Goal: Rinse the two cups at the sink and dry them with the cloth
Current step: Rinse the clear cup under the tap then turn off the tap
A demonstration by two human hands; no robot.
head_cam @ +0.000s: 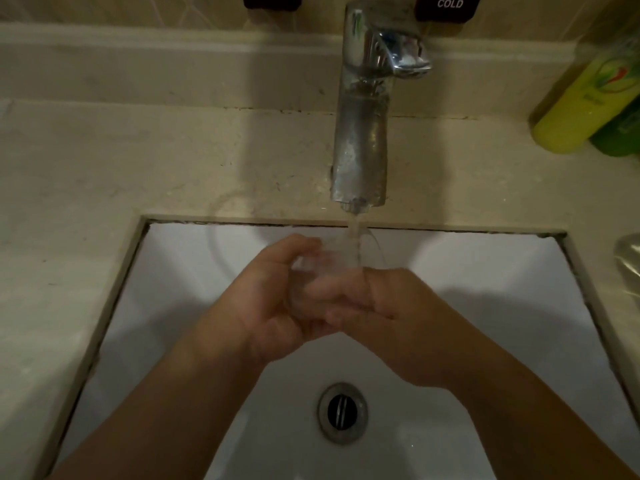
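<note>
1. The surface is pale beige stone and frames the basin on three sides, with a raised ledge along the wall behind it.
2. The sink is a white rectangular basin set into the surface; both forearms reach in over it from the near edge.
3. The faucet is chrome, stands on the surface behind the basin, and is running: a thin stream of water falls from its spout.
4. The left hand is curled closed around the left side of a clear cup, thumb near the cup's upper edge.
5. The right hand is closed on the cup from the right, its fingers folded across the front of it and meeting the left hand's.
6. The cup is transparent and hard to make out; it is held between both hands above the basin, directly under the stream, which lands at its far right edge. Only one cup can be seen.
7. A yellow bottle lies tilted at the far right of the surface, touching a green bottle beside it.
8. The drain is a round metal fitting at the basin's bottom, near the wrists.
9. A dark tag reading COLD sits on the wall above the faucet.
</note>
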